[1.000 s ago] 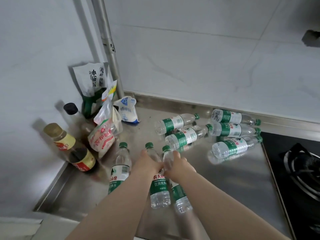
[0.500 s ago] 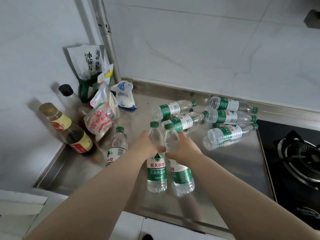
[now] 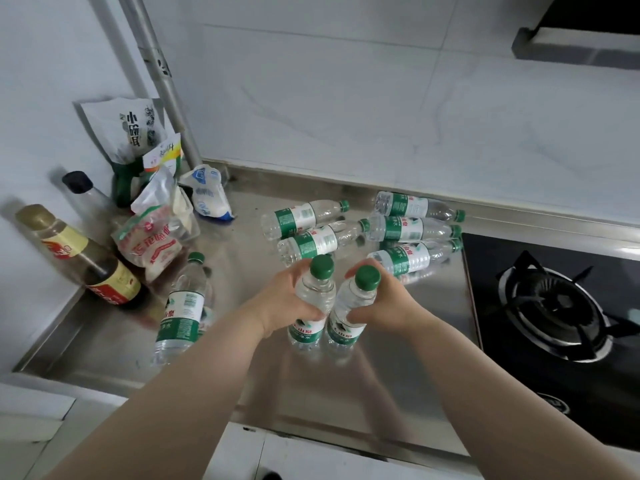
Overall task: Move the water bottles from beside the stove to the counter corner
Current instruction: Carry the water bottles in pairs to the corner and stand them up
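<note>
My left hand (image 3: 284, 303) grips a clear water bottle (image 3: 313, 296) with a green cap and green label, held upright over the steel counter (image 3: 398, 358). Beside it my right hand (image 3: 388, 303) grips a second upright bottle (image 3: 351, 306); the two bottles touch. Another bottle (image 3: 181, 306) stands upright to the left, near the corner. Several more bottles lie on their sides behind my hands: two in the middle (image 3: 304, 216) and three stacked next to the stove (image 3: 412, 230).
The gas stove (image 3: 554, 306) fills the right side. In the left corner stand a dark sauce bottle (image 3: 86, 261), a black-capped bottle (image 3: 86, 195) and several food bags (image 3: 152, 244). A metal pipe (image 3: 162, 84) runs up the wall.
Both hands have drawn the two bottles nearer to me and turned them upright, so their caps now point towards the camera. The view has shifted right, showing more of the stove.
</note>
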